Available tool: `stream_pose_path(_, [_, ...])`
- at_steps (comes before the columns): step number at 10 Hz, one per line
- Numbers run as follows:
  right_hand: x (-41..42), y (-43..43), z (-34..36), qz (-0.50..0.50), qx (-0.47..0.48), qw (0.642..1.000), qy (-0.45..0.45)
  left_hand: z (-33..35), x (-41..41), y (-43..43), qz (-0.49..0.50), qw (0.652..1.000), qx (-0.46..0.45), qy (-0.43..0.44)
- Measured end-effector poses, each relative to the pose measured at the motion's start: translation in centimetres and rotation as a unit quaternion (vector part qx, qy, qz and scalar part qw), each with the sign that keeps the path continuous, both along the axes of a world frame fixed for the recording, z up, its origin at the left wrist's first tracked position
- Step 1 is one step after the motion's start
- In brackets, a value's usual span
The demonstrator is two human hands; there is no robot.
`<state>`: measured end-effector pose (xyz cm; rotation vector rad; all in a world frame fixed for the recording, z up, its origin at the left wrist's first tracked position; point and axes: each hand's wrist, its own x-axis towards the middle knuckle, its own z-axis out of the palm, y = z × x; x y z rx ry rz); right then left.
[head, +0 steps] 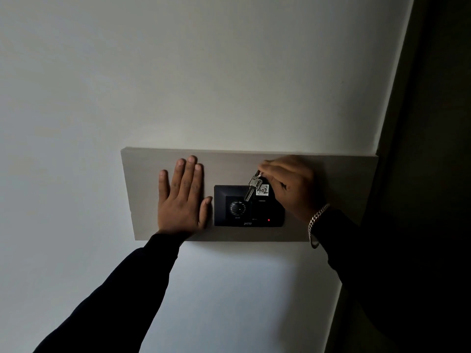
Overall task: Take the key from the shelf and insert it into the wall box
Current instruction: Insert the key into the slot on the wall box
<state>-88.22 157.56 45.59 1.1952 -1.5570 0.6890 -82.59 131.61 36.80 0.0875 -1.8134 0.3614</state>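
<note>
A: Head view, nearest things first: two dark sleeves rise from the bottom of the frame, the left one (122, 289) from lower left, the right mostly lost in shadow at lower right, with a chain bracelet (316, 221) at the wrist.

B: And the hands?

A: The left hand (182, 197) lies flat and fully spread on the pale wood panel (344, 200), centre-left of the frame, thumb just beside the dark wall box (248, 206). It holds nothing. The right hand (288, 186), right of centre, is pinched closed at the top of a key ring; the metal key (252, 189) dangles below the fingers over the upper middle of the box.

B: Anything else on the ring?

A: A dark fob with a white label reading 402 (263, 190), sitting against the box's upper right part. Whether it is already in a slot I cannot tell; it is too dark there.

B: So which step is this?

A: The key is off the shelf and at the box, so I judge this to be the insertion step. A small red light (269, 220) glows low on the box, right of a round grille (237, 208).

B: What does the next move need?

A: Probably lining the fob up squarely with the slot and pressing it straight down while the flat hand steadies. Behind everything, the plain wall (204, 72) fills the upper frame.
</note>
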Motion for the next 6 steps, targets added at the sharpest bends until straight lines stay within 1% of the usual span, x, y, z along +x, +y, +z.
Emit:
stream_pose_path(1, [-0.2,0.2,-1.3,-0.003,0.016,1.0,0.01,-0.1,-0.1,-0.2,-0.001,1.0,0.001,-0.001])
stream_pose_path(2, [0.1,0.3,-2.2,0.017,0.009,1.0,-0.006,-0.1,-0.1,-0.1,0.016,1.0,-0.001,-0.01])
stream_pose_path(3, [0.6,0.4,-2.2,0.014,0.017,1.0,-0.016,0.2,0.3,0.2,0.025,0.999,0.005,-0.036])
stream_pose_path(4, [1.7,0.8,-2.9,-0.003,0.029,0.998,-0.052,0.1,1.4,0.7,0.004,0.996,0.033,-0.085])
stream_pose_path(5, [3.0,1.5,-2.0,0.001,0.015,0.998,-0.065,1.4,2.0,1.0,-0.041,0.994,0.043,-0.093])
stream_pose_path(6, [6.3,2.3,1.7,0.031,-0.035,0.998,-0.041,6.4,3.0,1.0,-0.078,0.992,0.044,-0.088])
